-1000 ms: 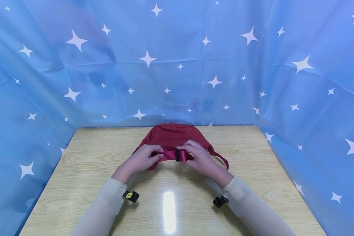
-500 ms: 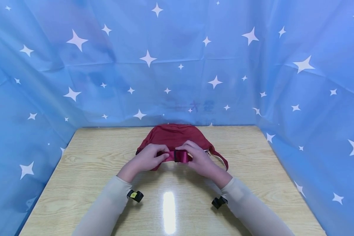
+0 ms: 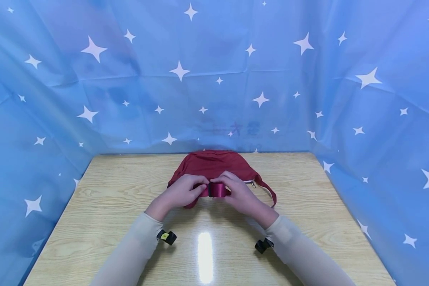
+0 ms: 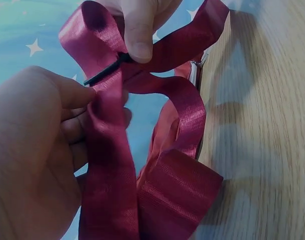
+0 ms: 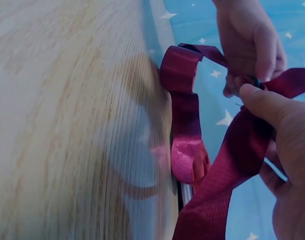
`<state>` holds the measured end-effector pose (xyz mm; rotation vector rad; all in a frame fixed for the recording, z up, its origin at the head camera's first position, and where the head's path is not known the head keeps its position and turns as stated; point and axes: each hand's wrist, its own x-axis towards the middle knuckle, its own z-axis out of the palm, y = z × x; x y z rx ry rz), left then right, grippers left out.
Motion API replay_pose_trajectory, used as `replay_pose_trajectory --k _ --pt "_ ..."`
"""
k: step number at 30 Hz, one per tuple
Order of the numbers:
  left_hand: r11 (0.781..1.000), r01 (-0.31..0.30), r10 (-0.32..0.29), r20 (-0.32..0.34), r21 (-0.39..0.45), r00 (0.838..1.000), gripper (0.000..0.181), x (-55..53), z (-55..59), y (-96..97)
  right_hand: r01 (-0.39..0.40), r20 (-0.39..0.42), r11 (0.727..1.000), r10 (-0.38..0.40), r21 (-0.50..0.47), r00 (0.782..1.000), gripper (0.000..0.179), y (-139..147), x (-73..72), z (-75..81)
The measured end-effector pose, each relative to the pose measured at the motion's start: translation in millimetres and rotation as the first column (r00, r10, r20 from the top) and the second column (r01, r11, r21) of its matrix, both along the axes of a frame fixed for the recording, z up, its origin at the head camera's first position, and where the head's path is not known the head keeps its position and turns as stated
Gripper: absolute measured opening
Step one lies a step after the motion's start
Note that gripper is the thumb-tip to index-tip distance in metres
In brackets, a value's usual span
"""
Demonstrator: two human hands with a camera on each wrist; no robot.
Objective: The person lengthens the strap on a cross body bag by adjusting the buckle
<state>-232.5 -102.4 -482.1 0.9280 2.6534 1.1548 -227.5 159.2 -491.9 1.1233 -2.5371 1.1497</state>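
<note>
A red fabric bag (image 3: pixel 214 163) with a webbing strap lies toward the table's back edge in the head view. My left hand (image 3: pixel 180 192) pinches the shiny strap (image 3: pixel 219 190) just left of a black slider (image 3: pixel 210 190) threaded on it. On the other side, my right hand (image 3: pixel 240 196) grips the strap where it folds into a loop. Seen from the left wrist, the right thumb (image 4: pixel 139 42) presses at one end of the slider (image 4: pixel 105 72), and the left fingertips are at its other end. Lower lengths of strap hang in loose bends below the hands.
The bag rests on a light wood-grain table (image 3: pixel 111 206). At its right, a narrow strap end (image 3: pixel 268 190) curves onto the tabletop beside a zipper pull (image 3: pixel 253 184). A blue star-print curtain (image 3: pixel 214 79) rises behind and along both sides. Each wrist carries a small black camera (image 3: pixel 167 237).
My left hand has slid rightward along the strap, right up to the slider. The slider and right hand have shifted slightly left, and the gap between the hands has narrowed.
</note>
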Motion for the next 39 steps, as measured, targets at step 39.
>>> replay_pose_trajectory --k 39 --pt "1.000 -0.005 0.005 0.002 0.008 1.000 0.006 4.3 -0.7 -10.5 0.023 0.042 1.000 -0.024 0.021 0.999 0.057 -9.3 0.6 -2.8"
